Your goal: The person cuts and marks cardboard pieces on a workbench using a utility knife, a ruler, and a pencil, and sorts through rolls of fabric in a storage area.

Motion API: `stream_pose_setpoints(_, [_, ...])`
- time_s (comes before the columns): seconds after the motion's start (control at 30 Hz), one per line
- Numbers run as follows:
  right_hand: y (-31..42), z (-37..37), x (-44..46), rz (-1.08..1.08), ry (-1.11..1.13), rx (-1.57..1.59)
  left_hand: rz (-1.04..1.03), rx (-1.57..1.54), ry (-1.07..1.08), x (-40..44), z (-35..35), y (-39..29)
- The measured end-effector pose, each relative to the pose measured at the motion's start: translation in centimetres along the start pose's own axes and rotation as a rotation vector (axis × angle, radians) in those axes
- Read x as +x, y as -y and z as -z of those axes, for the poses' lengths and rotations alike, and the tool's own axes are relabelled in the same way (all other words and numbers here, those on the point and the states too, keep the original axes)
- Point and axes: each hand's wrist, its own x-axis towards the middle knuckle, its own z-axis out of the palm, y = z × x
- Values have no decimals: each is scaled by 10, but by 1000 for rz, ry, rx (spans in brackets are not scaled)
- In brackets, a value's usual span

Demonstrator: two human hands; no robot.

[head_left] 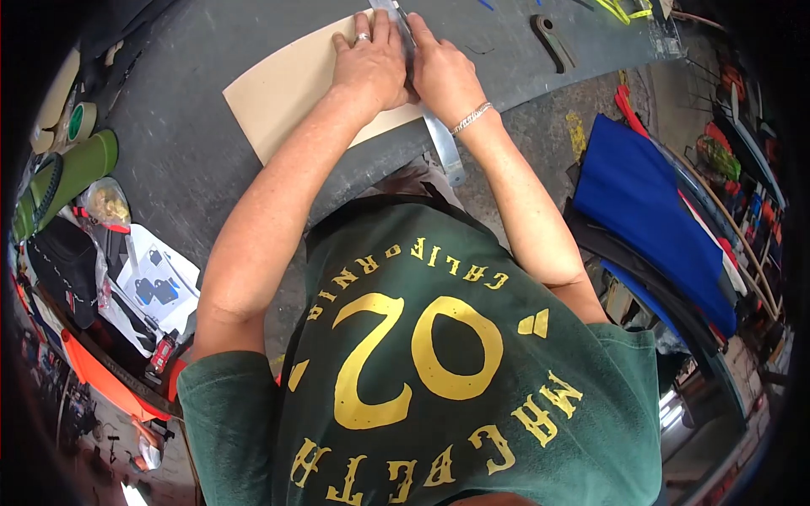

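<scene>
Left hand [371, 72]: laid flat, fingers extended and slightly parted, pressed on a large tan sheet of card-like material [287, 93] and reaching the edge of a long, narrow, silvery metal straightedge [445, 152]; it had nothing in its grasp; a silvery ring [363, 37] on one finger. Right hand [443, 74]: just beside the left, fingers curled closed about a slim dark-and-grey tool [407, 27], mostly hidden, its tip not clear; a silvery chain bracelet [471, 119] at the wrist. Sheet: on the dark grey, scuffed worktop [186, 126], at the far middle, the straightedge lying along its right part and jutting past the worktop's near edge. To the right of the hands, on the worktop: one dark, elongated metal piece with rounded ends [550, 44]; at the far right, a bright yellow strap-like length [620, 10]. Left side: one green cylindrical roll [84, 173], one clear bag with yellowish contents [108, 204], one white paper with dark printed shapes [164, 287]. Right side, off the worktop: one broad blue panel of fabric-like material [633, 207].
</scene>
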Motion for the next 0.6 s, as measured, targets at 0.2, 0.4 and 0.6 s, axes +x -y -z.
stream_pose_setpoints(0.2, [4, 12, -43, -81, 77, 43, -4, -10, 140, -9, 26, -4])
stream_pose_setpoints(0.4, [1, 21, -90, -137, 107, 64, -13, -23, 138, -9, 30, -3])
stream_pose_setpoints(0.6, [0, 24, -136, -226, 131, 96, -10, -19, 124, -9, 26, -3])
